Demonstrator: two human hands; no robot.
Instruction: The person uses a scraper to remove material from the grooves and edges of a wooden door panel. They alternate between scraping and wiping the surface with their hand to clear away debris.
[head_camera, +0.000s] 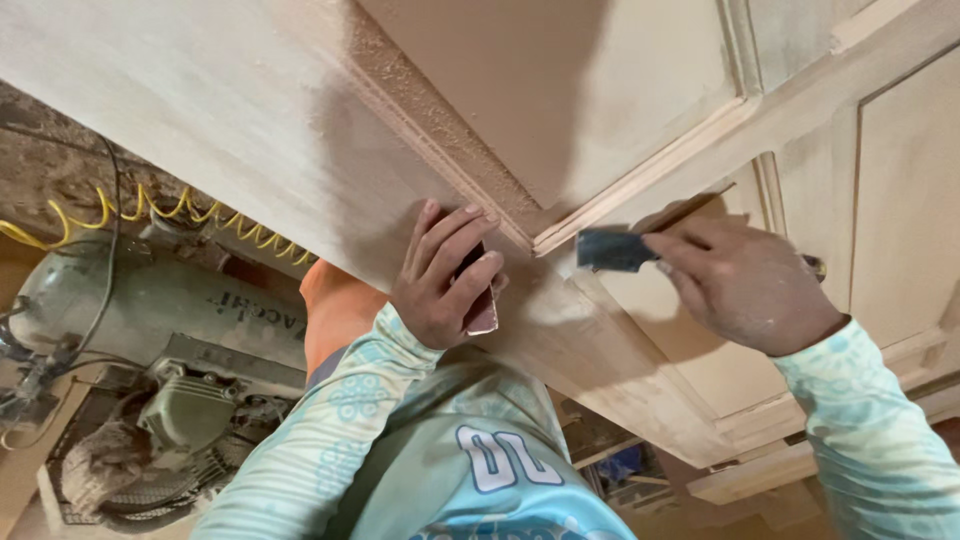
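A pale, dusty panelled wooden door (250, 110) lies flat in front of me, filling the upper view. My left hand (440, 275) presses on its stile near the moulded panel corner, holding a folded reddish piece of sandpaper (484, 312) under the fingers. My right hand (745, 285) holds a dark blue scraper-like blade (612, 250) by the fingertips, its edge set against the moulding corner (540, 243) of the recessed panel. Both arms wear light blue patterned sleeves.
A green air compressor (160, 310) with motor stands on the floor at lower left, with a yellow coiled hose (180, 212) and a dark cable above it. Another panelled section (900, 200) continues at right. Wooden pieces and clutter (620, 470) lie under the door.
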